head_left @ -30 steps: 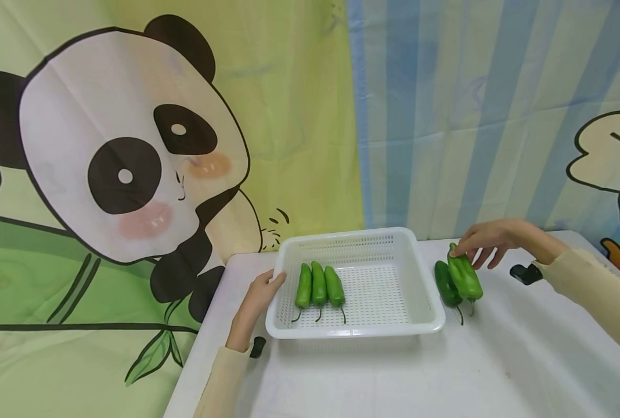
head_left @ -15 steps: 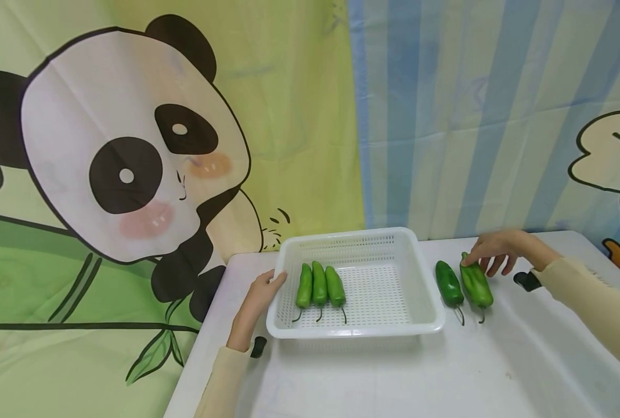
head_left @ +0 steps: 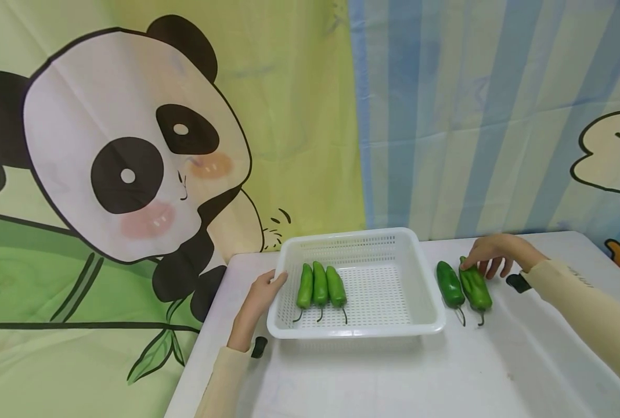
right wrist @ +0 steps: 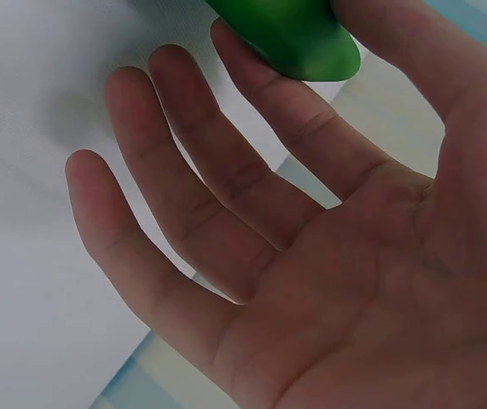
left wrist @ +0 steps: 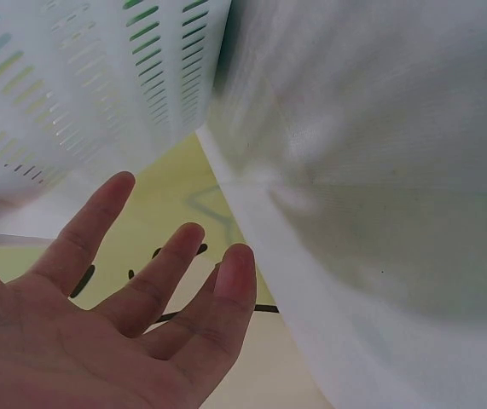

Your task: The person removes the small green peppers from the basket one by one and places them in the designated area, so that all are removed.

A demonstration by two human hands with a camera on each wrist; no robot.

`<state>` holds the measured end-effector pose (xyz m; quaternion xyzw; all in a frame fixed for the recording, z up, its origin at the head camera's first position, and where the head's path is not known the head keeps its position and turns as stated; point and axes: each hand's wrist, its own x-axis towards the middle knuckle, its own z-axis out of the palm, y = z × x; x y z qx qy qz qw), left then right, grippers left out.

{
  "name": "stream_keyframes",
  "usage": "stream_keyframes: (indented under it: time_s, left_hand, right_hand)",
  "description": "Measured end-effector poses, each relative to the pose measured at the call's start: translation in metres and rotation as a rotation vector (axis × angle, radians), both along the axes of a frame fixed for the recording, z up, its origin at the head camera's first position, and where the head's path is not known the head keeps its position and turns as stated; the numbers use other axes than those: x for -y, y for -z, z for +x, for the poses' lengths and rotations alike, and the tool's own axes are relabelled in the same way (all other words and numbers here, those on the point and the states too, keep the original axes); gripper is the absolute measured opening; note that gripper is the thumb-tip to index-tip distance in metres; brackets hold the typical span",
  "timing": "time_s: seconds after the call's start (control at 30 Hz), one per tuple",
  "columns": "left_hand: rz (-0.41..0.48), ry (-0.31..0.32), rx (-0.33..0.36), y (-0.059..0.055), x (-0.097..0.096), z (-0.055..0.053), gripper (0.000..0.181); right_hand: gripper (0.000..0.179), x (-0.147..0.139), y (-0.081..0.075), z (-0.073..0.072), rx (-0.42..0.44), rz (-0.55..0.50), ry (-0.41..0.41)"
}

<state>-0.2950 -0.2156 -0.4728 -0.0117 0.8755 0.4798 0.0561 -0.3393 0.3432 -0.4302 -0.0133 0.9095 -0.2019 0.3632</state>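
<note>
At the left side of the white plastic basket (head_left: 378, 333), my left hand (head_left: 258, 296) holds the rim, its thumb hooked over the edge. The left wrist view shows the fingers (left wrist: 171, 268) loosely spread outside the slotted wall. Three green peppers (head_left: 319, 284) lie side by side in the basket's left half, stems toward me. On the table to the right, my right hand (head_left: 493, 252) pinches the upper end of a green pepper (head_left: 476, 290) between thumb and index finger; the other fingers hang free. A darker green pepper (head_left: 449, 284) lies just left of it.
The white table (head_left: 372, 377) carries the basket and the two peppers at its right. Behind its back edge hangs a printed curtain (head_left: 310, 128) with a panda. A dark wrist device (head_left: 519, 283) sits below the right sleeve.
My right hand has moved the pepper it pinches a little right, off the darker pepper and down beside it on the table. The left hand and basket stay put.
</note>
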Motion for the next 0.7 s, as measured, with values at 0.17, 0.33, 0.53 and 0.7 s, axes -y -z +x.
stream_keyframes:
  time_s: [0.17,0.33,0.53,0.7]
  left_hand:
    - [0.000,-0.001,0.005,-0.0008,-0.0006,0.0008,0.055]
    - [0.001,-0.004,0.004,-0.0009,-0.0009,0.0013,0.054]
    - [-0.001,0.001,-0.006,0.0004,-0.0004,0.0005,0.054]
    - [-0.004,0.005,-0.006,0.0011,0.0000,-0.0005,0.055]
  right_hand:
    - [0.051,0.0031,0.0007,-0.0006,-0.006,0.007,0.011]
    - [0.049,0.0060,0.0032,-0.0015,-0.015,0.006,0.032]
    - [0.045,0.0082,0.0064,-0.0031,-0.011,0.010,0.040]
    - [0.044,0.0087,0.0083,-0.0039,-0.009,0.010,0.047]
